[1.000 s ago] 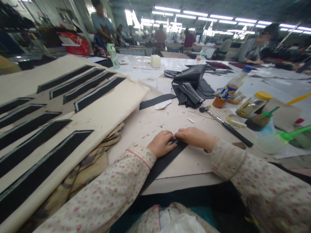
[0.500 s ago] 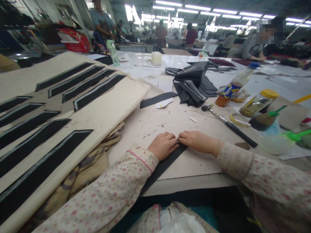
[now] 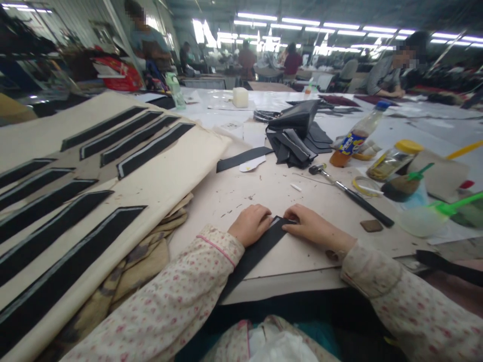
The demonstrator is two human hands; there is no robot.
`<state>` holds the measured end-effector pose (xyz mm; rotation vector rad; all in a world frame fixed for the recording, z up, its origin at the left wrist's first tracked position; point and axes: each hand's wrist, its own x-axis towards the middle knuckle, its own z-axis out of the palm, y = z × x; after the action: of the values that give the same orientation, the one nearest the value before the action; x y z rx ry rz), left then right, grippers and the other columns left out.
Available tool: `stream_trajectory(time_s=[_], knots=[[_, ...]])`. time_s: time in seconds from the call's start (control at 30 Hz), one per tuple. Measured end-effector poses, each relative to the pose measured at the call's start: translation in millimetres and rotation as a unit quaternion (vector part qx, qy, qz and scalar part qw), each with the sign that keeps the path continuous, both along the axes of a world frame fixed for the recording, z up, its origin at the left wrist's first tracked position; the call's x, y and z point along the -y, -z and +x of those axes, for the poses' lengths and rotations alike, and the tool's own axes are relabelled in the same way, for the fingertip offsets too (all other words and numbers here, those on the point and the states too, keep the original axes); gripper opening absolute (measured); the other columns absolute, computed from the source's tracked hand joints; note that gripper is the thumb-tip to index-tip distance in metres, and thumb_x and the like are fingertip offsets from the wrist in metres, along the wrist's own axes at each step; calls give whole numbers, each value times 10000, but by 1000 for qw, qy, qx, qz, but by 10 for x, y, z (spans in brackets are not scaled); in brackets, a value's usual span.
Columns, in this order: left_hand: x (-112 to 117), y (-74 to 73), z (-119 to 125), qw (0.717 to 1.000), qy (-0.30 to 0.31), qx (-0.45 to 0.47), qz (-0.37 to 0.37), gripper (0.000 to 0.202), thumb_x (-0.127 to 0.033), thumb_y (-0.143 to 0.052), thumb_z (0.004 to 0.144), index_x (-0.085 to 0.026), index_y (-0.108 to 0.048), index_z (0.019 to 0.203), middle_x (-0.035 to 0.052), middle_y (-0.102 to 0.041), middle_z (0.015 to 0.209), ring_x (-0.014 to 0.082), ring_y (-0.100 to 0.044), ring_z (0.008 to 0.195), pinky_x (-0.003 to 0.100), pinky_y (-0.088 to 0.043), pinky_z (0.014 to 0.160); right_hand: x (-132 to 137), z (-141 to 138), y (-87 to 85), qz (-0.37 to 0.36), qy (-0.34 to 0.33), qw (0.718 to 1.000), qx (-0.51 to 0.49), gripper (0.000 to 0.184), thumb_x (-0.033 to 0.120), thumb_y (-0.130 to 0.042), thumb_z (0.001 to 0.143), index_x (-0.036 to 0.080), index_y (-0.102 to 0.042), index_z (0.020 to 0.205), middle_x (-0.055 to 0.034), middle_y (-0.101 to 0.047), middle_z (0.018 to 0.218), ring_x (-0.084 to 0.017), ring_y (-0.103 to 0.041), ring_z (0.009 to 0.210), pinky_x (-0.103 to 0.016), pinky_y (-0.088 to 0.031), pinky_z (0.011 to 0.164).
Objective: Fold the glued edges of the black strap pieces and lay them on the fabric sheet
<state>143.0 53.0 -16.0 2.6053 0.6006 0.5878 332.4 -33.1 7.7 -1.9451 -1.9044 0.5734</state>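
Observation:
A long black strip (image 3: 252, 261), seemingly leather or fabric, slants over the table from its front edge toward the middle. My left hand (image 3: 249, 224) is closed at the strip's far left edge, with curled fingers pressing there. On the other side, my right hand (image 3: 311, 229) pinches the strip's far right corner between thumb and fingers. A pale line shows along the end edge between both hands. Beyond them lie a small white stick (image 3: 296, 187) and a hammer (image 3: 350, 195) with a black handle.
At left, a cream board (image 3: 177, 166) bears several black strips edged in white. Black pieces (image 3: 296, 138) are piled ahead. To the right stand a Pepsi bottle (image 3: 350, 141), a yellow-lidded jar (image 3: 396, 160) and a pot with a green brush (image 3: 422, 216). Other people work farther back.
My right hand has shifted slightly right, apart from my left hand, uncovering the strip's end. A brown piece beside the hammer handle now shows more fully. The view has turned a little.

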Motion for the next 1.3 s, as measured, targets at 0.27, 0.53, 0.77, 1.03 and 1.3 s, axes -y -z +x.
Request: stream_trajectory(time_s=[0.27,0.53,0.77,1.03,1.3], knots=[[-82,-41,70,994,22,12,-107,253,-268,-431,872,-178,-650,961,57,-656,932,178,-582,898,315,-442,842,-19,-104,-12,4,8,997,-83,99,218,-559,726,170,-519,803,23,-533,712,-124,-489,656,-248,-377,592],[-249,-387,28,960,-64,98,-254,249,-347,-498,802,-166,-663,844,13,-665,818,168,-595,790,274,-465,743,-319,-212,-129,82,61,930,-353,330,294,-627,679,160,-539,968,3,-573,767,-133,-542,720,-281,-427,668],[-280,-280,-9,869,-153,198,-427,233,-344,-497,798,-150,-595,884,29,-610,789,125,-572,686,210,-473,536,-547,-348,-24,57,88,910,-402,292,377,-548,746,127,-599,888,-44,-642,785,-135,-584,678,-267,-465,611],[-496,-334,-59,958,-159,156,-182,160,-211,-576,751,-172,-605,904,34,-612,886,140,-570,745,282,-501,678,-707,-482,44,108,98,930,-338,271,318,-552,735,157,-605,946,-9,-626,761,-140,-565,687,-276,-453,651],[-560,-190,-18,949,-171,172,-202,87,-212,-526,800,-176,-605,805,8,-634,783,144,-594,750,265,-497,682,-739,-553,37,148,43,972,-179,228,252,-488,804,174,-597,988,-12,-619,786,-139,-557,698,-276,-436,674]])
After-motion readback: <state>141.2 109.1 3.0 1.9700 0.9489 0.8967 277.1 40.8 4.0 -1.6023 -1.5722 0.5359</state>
